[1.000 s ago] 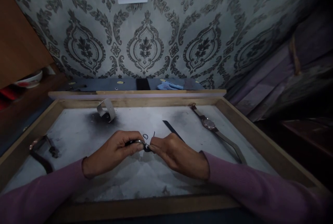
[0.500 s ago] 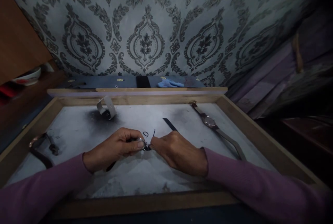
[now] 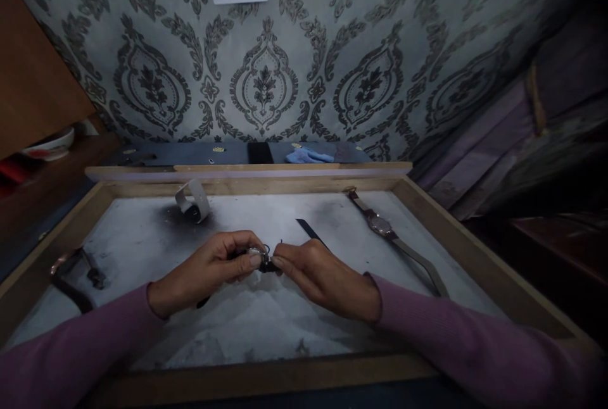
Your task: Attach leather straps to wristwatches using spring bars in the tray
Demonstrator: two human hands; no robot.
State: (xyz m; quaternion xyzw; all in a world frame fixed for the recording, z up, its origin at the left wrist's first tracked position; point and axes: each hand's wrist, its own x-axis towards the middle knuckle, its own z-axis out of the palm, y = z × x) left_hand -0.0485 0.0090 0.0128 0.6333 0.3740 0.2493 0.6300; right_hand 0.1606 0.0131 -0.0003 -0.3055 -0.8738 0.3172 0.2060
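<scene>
Between the thumb and fingers of my left hand point(image 3: 216, 264) is a wristwatch point(image 3: 265, 262) with a shiny metal case. A bit of dark strap shows below that hand. My right hand point(image 3: 323, 273) is closed in a pinch at the watch's right side, by a small dark part. What its fingertips grip is too small and dark to make out. A thin dark tip pokes up above them. Behind the watch, a small dark ring point(image 3: 266, 248) is partly hidden. A black strap piece point(image 3: 310, 230) lies just beyond my right hand.
The wooden-rimmed tray point(image 3: 142, 186) surrounds the white work surface. A white-strapped watch point(image 3: 199, 200) stands at back left, a brown-strapped watch point(image 3: 71, 282) at left, a grey-strapped watch point(image 3: 380, 224) at right. A blue cloth point(image 3: 308, 155) and a black flat object point(image 3: 260, 153) lie behind the rim.
My right fingers have shifted slightly and the thin dark stick above them now shows only its tip. The ring is more covered by the watch. The view has tilted slightly.
</scene>
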